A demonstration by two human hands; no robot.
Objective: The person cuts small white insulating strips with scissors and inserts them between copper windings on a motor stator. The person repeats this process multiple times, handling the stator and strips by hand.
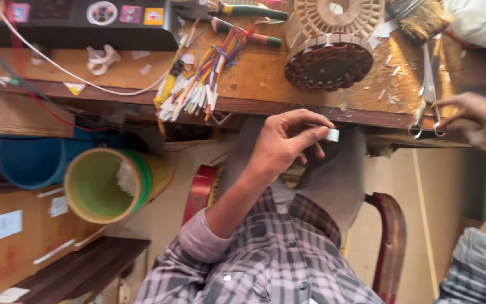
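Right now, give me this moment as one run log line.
left hand: pinches small white paper strip | right hand: by metal scissors | wooden workbench: round brown stator core, bundle of coloured wire sleeves

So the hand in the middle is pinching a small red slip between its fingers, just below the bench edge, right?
Not quite: the slip is white, not red. The head view shows the left hand pinching it between its fingers just below the wooden bench edge.
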